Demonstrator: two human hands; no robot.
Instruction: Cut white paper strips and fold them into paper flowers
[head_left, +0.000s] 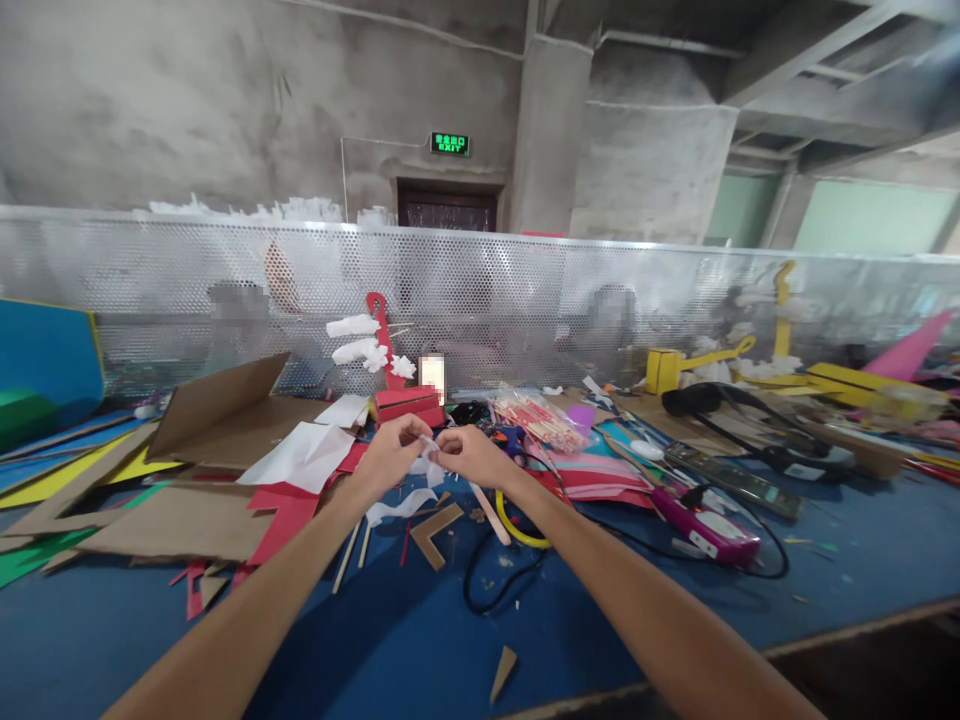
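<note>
My left hand and my right hand meet over the middle of the table, fingertips pinched. Between them they hold a small strip of thin white paper, whose lower end hangs down. Below it a longer curled white paper strip lies on the table. Just behind my hands stands a red cardboard box with an upright red hooked piece that carries white paper tufts. To the left, white paper sheets rest on red card and brown cardboard.
Cardboard pieces cover the left side. A bag of thin sticks, a purple power strip and its black cable lie right. Yellow cardboard models stand farther back, before a perforated metal panel. The blue table ends at front right.
</note>
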